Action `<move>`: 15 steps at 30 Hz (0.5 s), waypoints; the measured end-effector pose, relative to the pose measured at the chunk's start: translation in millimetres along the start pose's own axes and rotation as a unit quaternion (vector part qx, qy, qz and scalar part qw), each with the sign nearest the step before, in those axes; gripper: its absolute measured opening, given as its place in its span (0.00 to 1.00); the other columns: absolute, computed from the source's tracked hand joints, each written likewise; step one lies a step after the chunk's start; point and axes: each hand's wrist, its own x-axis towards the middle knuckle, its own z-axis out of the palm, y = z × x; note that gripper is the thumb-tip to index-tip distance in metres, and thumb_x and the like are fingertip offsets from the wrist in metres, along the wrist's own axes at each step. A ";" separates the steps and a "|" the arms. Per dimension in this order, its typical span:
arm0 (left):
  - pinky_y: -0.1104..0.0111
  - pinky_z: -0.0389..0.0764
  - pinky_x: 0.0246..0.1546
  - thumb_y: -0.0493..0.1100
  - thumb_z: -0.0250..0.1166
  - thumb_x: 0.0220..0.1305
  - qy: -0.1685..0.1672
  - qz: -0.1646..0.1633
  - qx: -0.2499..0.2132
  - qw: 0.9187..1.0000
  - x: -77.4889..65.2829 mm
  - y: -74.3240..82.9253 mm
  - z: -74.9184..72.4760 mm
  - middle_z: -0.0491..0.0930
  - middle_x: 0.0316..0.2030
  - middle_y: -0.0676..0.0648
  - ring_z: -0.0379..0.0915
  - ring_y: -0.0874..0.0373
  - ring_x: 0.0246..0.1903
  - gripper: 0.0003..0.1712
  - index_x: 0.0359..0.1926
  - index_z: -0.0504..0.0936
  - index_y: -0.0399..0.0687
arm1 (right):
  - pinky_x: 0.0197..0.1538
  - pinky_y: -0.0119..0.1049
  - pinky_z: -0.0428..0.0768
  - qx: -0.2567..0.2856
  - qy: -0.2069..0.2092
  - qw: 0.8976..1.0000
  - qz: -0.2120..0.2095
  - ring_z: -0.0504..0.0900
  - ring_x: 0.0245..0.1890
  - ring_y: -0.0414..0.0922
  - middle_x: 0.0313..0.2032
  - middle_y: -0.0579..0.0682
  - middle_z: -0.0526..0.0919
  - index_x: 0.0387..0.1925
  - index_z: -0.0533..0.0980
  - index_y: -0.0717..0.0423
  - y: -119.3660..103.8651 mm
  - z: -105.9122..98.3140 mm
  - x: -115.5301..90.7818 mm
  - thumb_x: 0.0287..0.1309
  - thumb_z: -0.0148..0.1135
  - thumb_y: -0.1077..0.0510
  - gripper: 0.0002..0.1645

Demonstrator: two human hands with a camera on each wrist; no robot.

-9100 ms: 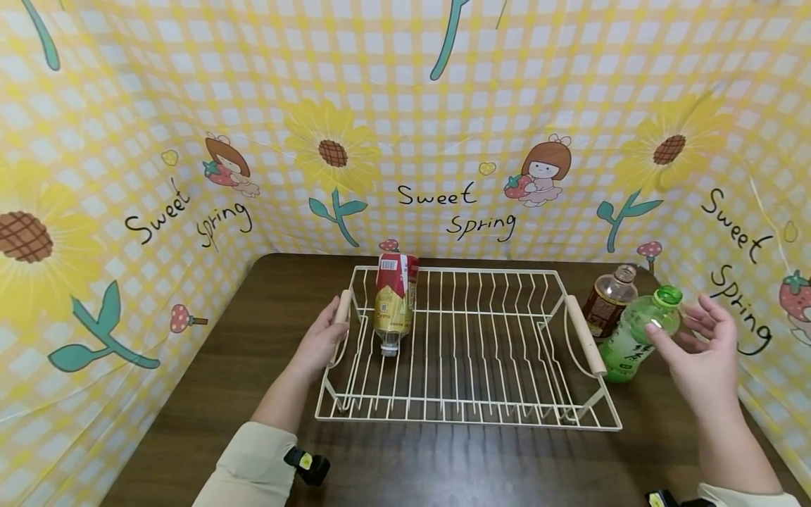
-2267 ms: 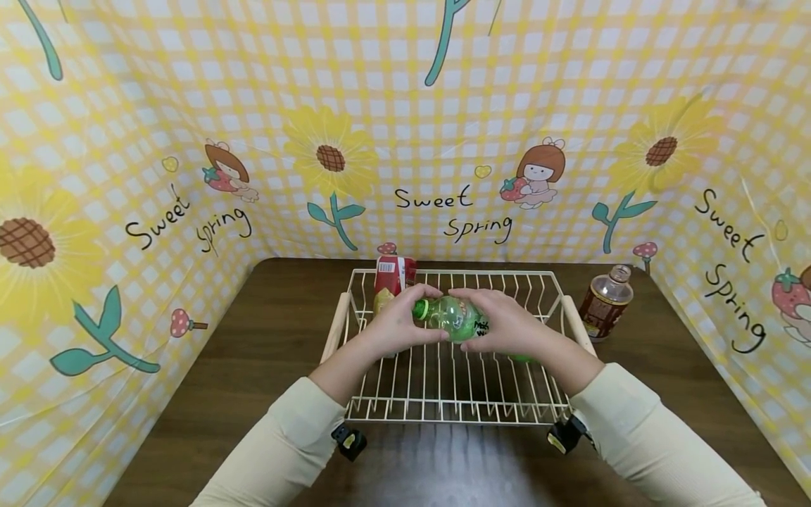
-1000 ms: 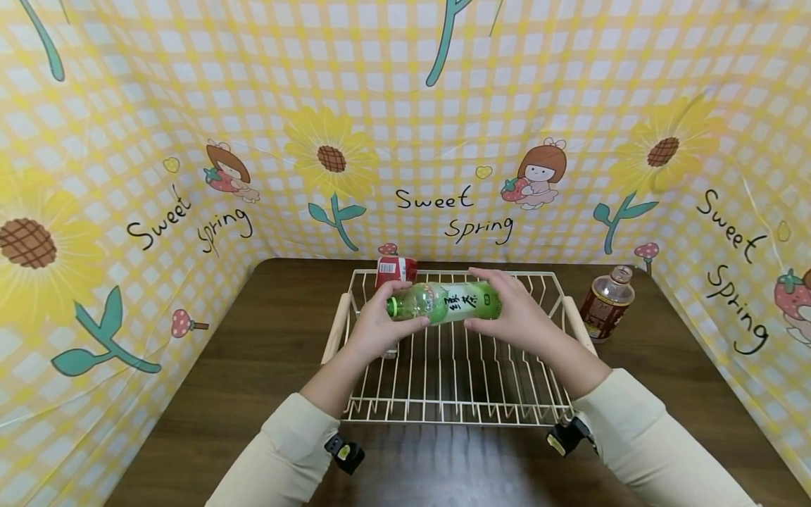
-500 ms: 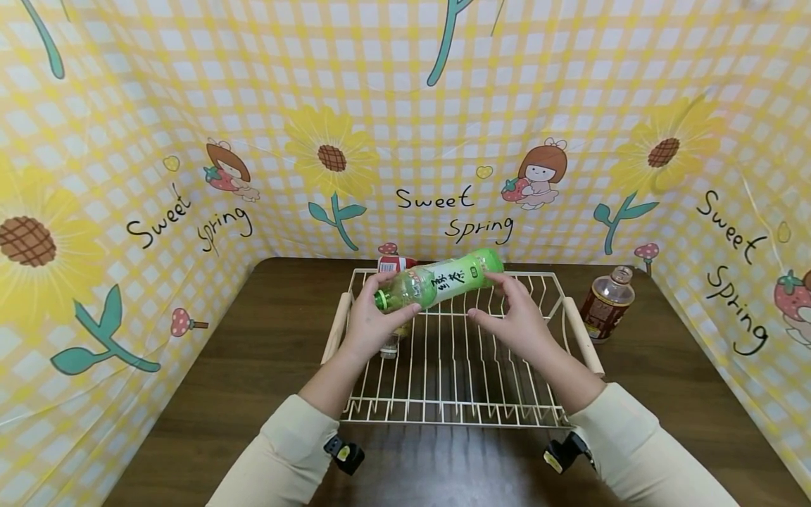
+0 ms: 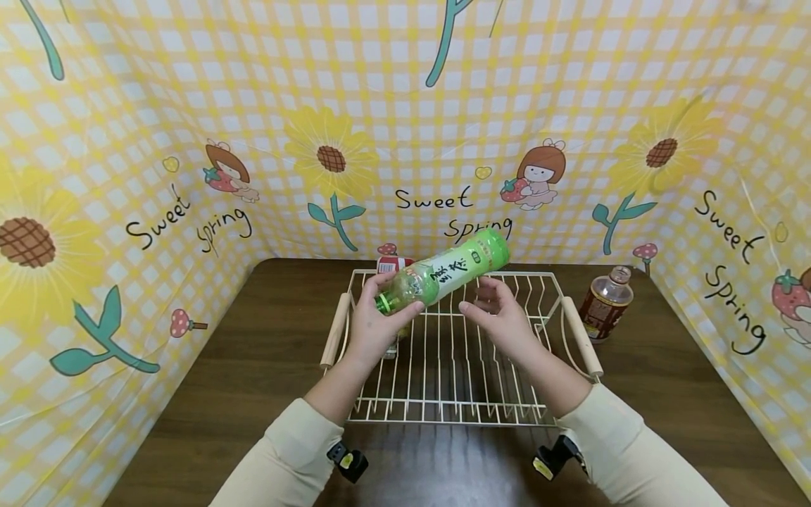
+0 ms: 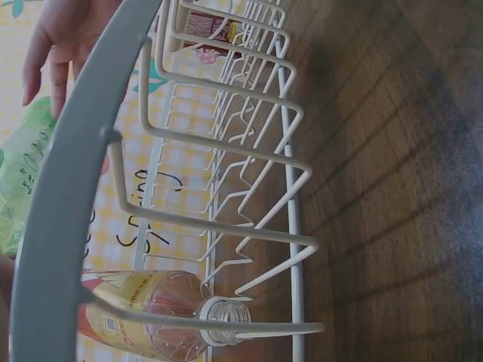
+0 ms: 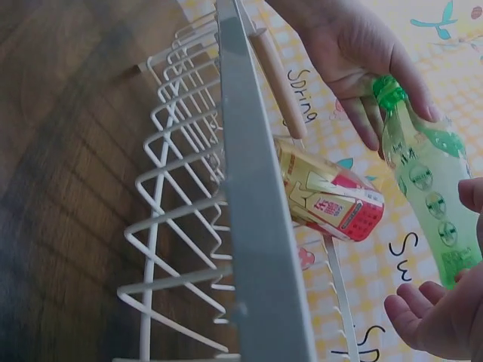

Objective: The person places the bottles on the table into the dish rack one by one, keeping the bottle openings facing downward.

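Observation:
My left hand [image 5: 372,322] grips a green tea bottle [image 5: 457,269] by its capped neck, above the rack. The bottle slants, its base pointing up and away to the right. Just below that base my right hand [image 5: 505,322] stands apart from the bottle, thumb and fingers spread, holding nothing. In the right wrist view, the left thumb lies along the shoulder of the green bottle [image 7: 426,177]. A red and yellow bottle [image 7: 332,197] lies on the left part of the cream wire rack [image 5: 453,403], mostly covered by my left hand in the head view.
A clear bottle with a brown label [image 5: 605,308] stands on the dark wooden table [image 5: 253,394], right of the rack. Wooden handles [image 5: 581,338] rise at both rack ends. A yellow checked cloth [image 5: 405,127] hangs around the table.
The green bottle went from standing beside the rack into both hands above it. Since then its base has swung up and away, and my right hand has let go and dropped lower.

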 end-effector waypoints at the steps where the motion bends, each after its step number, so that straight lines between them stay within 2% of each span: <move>1: 0.60 0.81 0.52 0.42 0.77 0.49 -0.001 -0.002 0.002 1.000 -0.1 -0.1 0.3 0.71 0.58 0.40 0.70 0.49 0.57 0.40 0.63 0.69 0.48 | 0.66 0.54 0.71 0.015 -0.002 1.000 -0.002 0.68 0.66 0.61 0.65 0.65 0.65 0.72 0.53 0.61 -0.6 1.5 0.0 0.62 0.61 0.57 0.42; 7: 0.60 0.79 0.53 0.43 0.76 0.51 -0.032 -0.004 0.002 0.999 -2.5 -2.7 2.7 0.74 0.58 0.40 0.72 0.46 0.57 0.41 0.64 0.66 0.47 | 0.69 0.54 0.69 0.085 0.001 0.996 -0.020 0.68 0.66 0.63 0.66 0.67 0.64 0.75 0.43 0.59 -4.4 10.7 1.1 0.62 0.60 0.63 0.48; 11: 0.57 0.80 0.52 0.40 0.73 0.54 -0.062 0.003 -0.006 0.998 -6.2 -4.8 6.7 0.73 0.56 0.37 0.75 0.42 0.57 0.44 0.69 0.63 0.45 | 0.68 0.53 0.69 0.106 0.003 0.994 -0.009 0.69 0.66 0.59 0.67 0.63 0.65 0.76 0.40 0.50 -7.7 15.6 1.9 0.62 0.61 0.61 0.51; 15: 0.55 0.79 0.52 0.40 0.73 0.55 -0.080 0.014 0.001 0.997 -9.8 -4.6 11.4 0.71 0.55 0.37 0.76 0.41 0.55 0.43 0.69 0.63 0.46 | 0.67 0.53 0.70 0.118 0.001 0.993 -0.005 0.71 0.65 0.58 0.66 0.62 0.65 0.76 0.38 0.42 -10.6 20.2 2.2 0.61 0.62 0.61 0.54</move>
